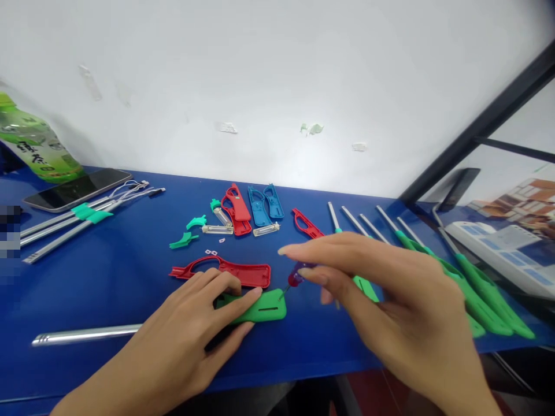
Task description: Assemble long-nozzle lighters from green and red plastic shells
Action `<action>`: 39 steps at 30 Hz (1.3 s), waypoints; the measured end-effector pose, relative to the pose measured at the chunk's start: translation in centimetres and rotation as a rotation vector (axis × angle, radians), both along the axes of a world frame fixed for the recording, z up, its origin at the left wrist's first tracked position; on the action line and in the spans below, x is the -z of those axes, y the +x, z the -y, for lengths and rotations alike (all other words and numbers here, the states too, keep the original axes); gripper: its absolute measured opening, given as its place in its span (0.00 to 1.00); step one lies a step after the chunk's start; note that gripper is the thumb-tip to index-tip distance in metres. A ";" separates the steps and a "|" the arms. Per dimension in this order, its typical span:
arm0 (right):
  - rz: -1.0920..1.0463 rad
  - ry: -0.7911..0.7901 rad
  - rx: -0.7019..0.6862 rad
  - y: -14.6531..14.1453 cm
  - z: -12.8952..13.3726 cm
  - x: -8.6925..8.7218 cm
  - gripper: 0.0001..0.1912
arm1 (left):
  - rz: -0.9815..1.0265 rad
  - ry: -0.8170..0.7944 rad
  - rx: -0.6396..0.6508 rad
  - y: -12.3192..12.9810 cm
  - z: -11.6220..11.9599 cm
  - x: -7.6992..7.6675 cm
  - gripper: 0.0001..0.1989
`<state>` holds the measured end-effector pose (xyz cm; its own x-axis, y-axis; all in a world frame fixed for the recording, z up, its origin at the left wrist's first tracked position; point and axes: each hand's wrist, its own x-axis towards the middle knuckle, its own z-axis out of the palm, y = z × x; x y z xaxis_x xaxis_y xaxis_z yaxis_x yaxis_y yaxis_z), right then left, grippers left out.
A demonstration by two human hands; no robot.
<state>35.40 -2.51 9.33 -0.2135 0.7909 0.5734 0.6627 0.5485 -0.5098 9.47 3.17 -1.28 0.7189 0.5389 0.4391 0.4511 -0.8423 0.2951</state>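
My left hand (195,320) is closed around the green handle of a long-nosed lighter (269,305), pressing it down on the blue table. Its silver barrel sticks out to the left from beneath my wrist. In my right hand (390,300) is a small screwdriver (296,274) with a purple and red grip, pinched between thumb and fingers. The screwdriver leans, and its thin tip meets the handle near its right end. A red half-shell of a lighter handle (249,274) lies just behind the green one, its inside facing up.
Blue shells (259,209), red shells (237,208), clear fuel tanks (218,230) and green triggers (184,240) lie further back. Silver tubes with wires (69,231), a phone (80,188) and a bottle (39,144) are left. Several green lighters (489,289) lie right, near a black frame (477,121).
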 end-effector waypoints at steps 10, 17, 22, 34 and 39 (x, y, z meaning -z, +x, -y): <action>0.018 0.012 -0.027 -0.1 0.0 -0.2 0.17 | -0.007 0.005 -0.009 -0.2 0.2 -0.1 0.23; 0.065 0.067 0.076 -0.1 0.0 -0.1 0.10 | -0.018 -0.015 0.002 0.0 0.1 -0.3 0.23; 0.018 -0.001 0.042 0.2 0.6 -0.1 0.19 | -0.003 0.009 -0.001 -0.2 0.2 0.0 0.23; 0.002 0.027 0.168 -0.7 -0.3 0.3 0.21 | 0.000 -0.036 -0.005 0.0 0.1 -0.3 0.21; -0.031 0.006 0.146 -0.9 -0.6 0.6 0.12 | -0.002 -0.037 -0.002 0.0 0.1 -0.4 0.21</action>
<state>34.46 -1.91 8.68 -0.0784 0.8087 0.5829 0.7194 0.4507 -0.5285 9.48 3.09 -0.84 0.7187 0.5561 0.4173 0.4534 -0.8299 0.3250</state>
